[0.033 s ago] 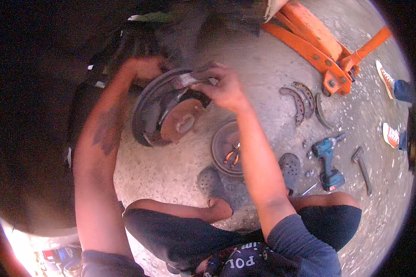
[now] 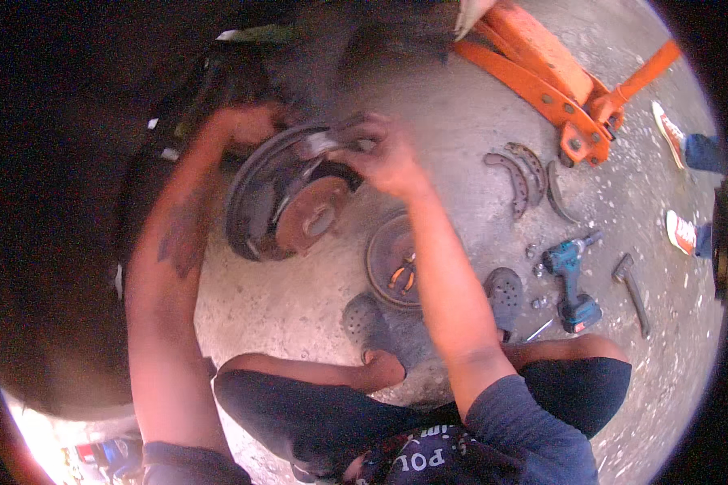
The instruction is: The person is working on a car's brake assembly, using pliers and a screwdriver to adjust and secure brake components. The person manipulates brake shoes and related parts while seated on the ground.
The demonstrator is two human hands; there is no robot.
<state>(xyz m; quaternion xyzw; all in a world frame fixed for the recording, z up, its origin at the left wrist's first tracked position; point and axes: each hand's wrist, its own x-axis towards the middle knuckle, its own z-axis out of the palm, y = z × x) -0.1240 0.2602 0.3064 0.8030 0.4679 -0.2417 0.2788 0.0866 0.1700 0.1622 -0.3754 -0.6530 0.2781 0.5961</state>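
A dark round brake backing plate [image 2: 241, 212] stands upright, with a rusty brown hub [image 2: 306, 217] at its middle. My left hand [image 2: 255, 125] reaches to the plate's upper left edge; its fingers are lost behind the plate in shadow. At the upper right edge, my right hand [image 2: 387, 158] is closed, thumb and fingers pinched together. What it grips there is blurred by motion. Beside it, a pale and reddish part lies along the top of the plate, too smeared to name.
Below the plate, a brake drum [image 2: 374, 275] holds orange-handled pliers [image 2: 403, 275]. Right lie curved brake shoes [image 2: 516, 182], a teal cordless impact wrench [image 2: 570, 283], small nuts [image 2: 539, 303] and a hammer-like tool [image 2: 632, 293]. An orange jack [image 2: 542, 69] stands behind; a bystander's shoes [image 2: 681, 232] show far right.
The whole view has shifted slightly. Both hands stay at the plate's upper edge, the right one blurred by a small movement.
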